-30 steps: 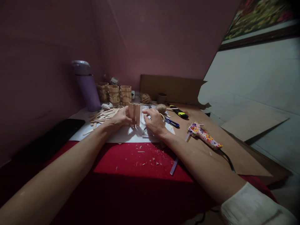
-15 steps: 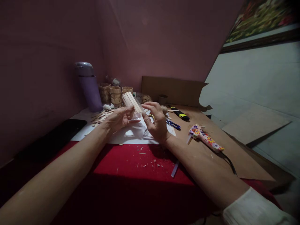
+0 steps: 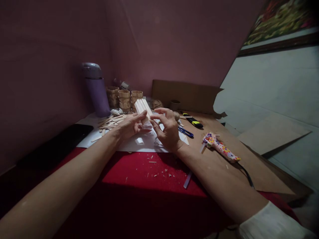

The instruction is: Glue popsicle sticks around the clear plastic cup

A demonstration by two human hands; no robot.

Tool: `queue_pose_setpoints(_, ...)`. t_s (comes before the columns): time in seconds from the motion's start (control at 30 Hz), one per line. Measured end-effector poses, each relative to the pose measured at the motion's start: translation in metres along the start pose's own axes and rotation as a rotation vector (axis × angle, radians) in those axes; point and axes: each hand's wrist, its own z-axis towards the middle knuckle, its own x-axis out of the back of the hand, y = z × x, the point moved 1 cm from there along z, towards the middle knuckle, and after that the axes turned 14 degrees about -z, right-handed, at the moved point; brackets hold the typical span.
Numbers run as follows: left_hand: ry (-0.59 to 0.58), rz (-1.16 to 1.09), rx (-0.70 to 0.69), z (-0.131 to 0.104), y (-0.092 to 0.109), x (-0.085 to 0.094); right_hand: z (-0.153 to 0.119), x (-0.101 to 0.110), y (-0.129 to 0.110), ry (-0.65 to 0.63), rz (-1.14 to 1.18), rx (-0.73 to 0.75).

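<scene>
Several pale craft sticks stand side by side in a tilted row, with clear plastic at their lower end. My left hand is closed on this piece, its thumb lying across the sticks and the other fingers beneath. On the other side, my right hand grips the row's right edge with thumb and fingertips. Whatever lies behind the fingers is hidden. White paper spreads underneath, and loose craft sticks are heaped left of my left hand.
A purple bottle and carved-looking wooden cups stand at the back. On the right, cardboard carries a flowered glue gun, a yellow-black cutter and a blue cutter. Wood scraps litter the red cloth.
The craft-stick row has turned slightly, showing its flat faces more. My left thumb has moved onto the sticks, and my right fingers have closed in on the edge. The view has shifted a little.
</scene>
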Motion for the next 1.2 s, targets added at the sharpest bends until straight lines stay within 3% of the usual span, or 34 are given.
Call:
queue_pose_setpoints(0.3, -0.029, 0.019, -0.015, 0.0002, -0.003, -0.0005, 0.0012, 0.0019, -0.0012, 0.005, -0.067, 0.051)
queue_pose_setpoints(0.5, -0.006, 0.035, -0.033, -0.0025, -0.0029, -0.0049, 0.004, 0.0053, -0.0027, 0.042, -0.188, 0.196)
queue_pose_setpoints(0.83, 0.042, 0.051, -0.049, -0.0025, -0.0031, -0.0068, 0.0053, 0.0053, -0.0052, 0.102, -0.302, 0.269)
queue_pose_setpoints(1.03, 0.031, 0.051, -0.044, -0.0034, -0.0031, -0.0085, 0.0057, 0.0057, -0.0057, 0.123, -0.318, 0.284)
queue_pose_setpoints(1.2, 0.022, 0.063, -0.042, -0.0032, -0.0037, -0.0083, 0.0048, 0.004, -0.0043, 0.065, -0.29, 0.238)
